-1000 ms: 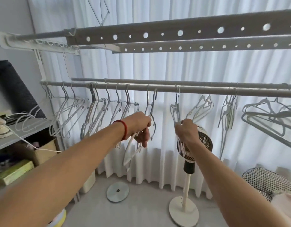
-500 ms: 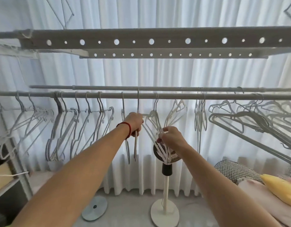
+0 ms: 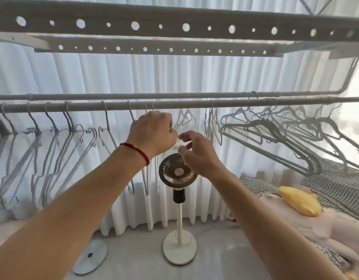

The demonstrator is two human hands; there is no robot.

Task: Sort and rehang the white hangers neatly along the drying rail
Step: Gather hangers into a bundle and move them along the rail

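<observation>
No legible text, label, brand mark, number or sign appears on any surface in the head view, including the perforated rack bars (image 3: 174,27), the fan (image 3: 177,171) and the round floor disc (image 3: 90,256).

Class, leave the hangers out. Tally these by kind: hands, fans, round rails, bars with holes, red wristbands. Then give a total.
Hands: 2, left hand, right hand
Fans: 1
Round rails: 2, front rail, back rail
Bars with holes: 2, upper bar, lower bar
Red wristbands: 1
Total: 8
</observation>
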